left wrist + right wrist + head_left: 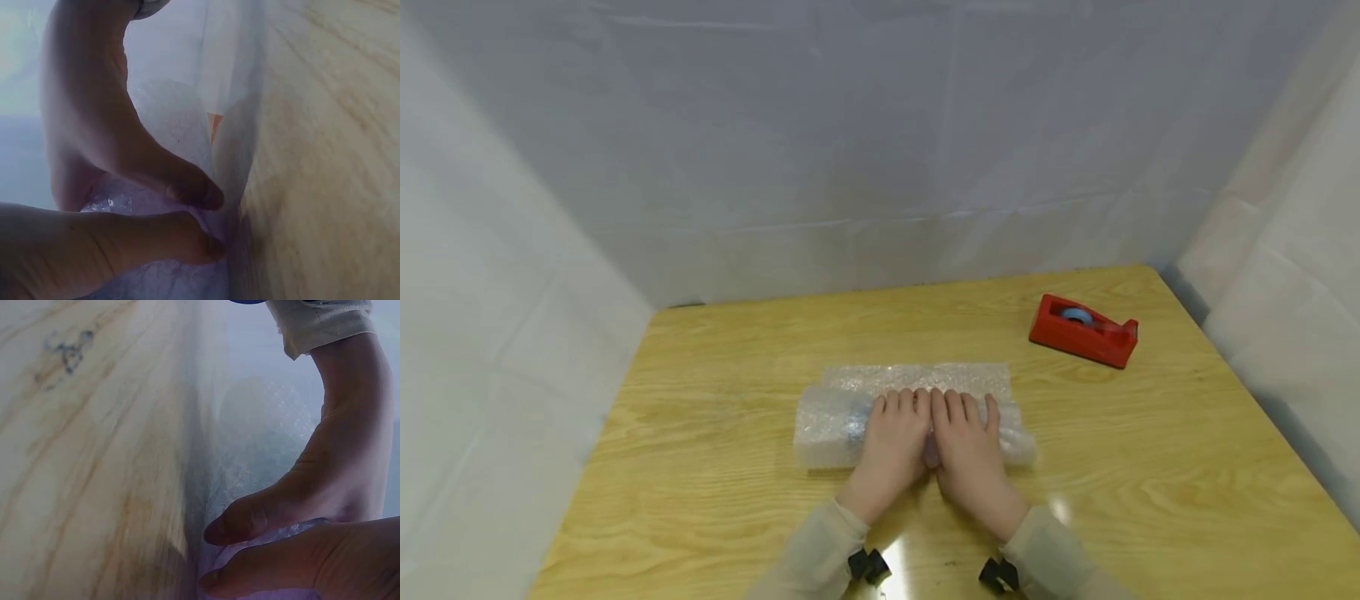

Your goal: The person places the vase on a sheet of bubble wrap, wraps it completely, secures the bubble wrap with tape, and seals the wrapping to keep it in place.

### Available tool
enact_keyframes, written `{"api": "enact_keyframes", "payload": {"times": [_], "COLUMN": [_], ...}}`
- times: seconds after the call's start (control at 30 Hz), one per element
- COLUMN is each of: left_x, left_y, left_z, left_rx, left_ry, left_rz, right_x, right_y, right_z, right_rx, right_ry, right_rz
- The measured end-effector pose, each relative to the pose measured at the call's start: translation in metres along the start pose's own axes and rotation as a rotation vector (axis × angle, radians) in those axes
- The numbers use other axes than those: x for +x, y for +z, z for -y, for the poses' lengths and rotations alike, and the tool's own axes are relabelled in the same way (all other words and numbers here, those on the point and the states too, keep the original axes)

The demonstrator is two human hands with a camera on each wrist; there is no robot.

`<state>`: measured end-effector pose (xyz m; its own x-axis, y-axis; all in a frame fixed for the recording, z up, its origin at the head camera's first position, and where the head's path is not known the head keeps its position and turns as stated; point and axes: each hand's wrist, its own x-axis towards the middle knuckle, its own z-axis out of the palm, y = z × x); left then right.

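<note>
A roll of clear bubble wrap [827, 429] lies crosswise on the wooden table, with a flat flap of it [917, 377] spread beyond the far side. Something bluish shows faintly inside the roll, too blurred to name. My left hand [897, 437] and my right hand [967, 442] grip the middle of the roll side by side, fingers bent over its top. Both thumbs press its near side low by the table, as the left wrist view shows with the left hand [106, 125] and the right wrist view with the right hand [350, 437].
A red tape dispenser [1082, 333] with a blue-cored roll stands at the back right of the wooden table [700, 500]. White sheeting [850, 150] hangs behind the table and on both sides.
</note>
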<state>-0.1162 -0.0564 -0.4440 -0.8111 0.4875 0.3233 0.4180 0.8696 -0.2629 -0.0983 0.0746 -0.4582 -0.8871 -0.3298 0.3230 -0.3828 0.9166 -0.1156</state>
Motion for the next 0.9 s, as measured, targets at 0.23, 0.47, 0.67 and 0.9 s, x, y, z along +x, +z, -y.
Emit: {"api": "enact_keyframes", "payload": {"times": [0.23,0.47,0.67,0.9], "left_x": [0.012,0.023,0.021,0.02], "left_y": [-0.006,-0.012,-0.015,-0.016], "left_z": [0.015,0.021,0.017,0.019], "left_rx": [-0.18,-0.299,-0.269,-0.263], "left_ry": [0.05,0.038,0.019,0.021], "left_rz": [0.272,0.453,0.41,0.408], "right_x": [0.003,0.012,0.03,0.04], "right_y": [-0.001,-0.01,-0.017,-0.016], "right_z": [-0.001,-0.008,-0.017,-0.022], "right_rx": [0.008,0.108,0.17,0.234], "right_ry": [0.004,0.028,-0.003,-0.024], "right_rz": [0.039,0.223,0.358,0.419]}}
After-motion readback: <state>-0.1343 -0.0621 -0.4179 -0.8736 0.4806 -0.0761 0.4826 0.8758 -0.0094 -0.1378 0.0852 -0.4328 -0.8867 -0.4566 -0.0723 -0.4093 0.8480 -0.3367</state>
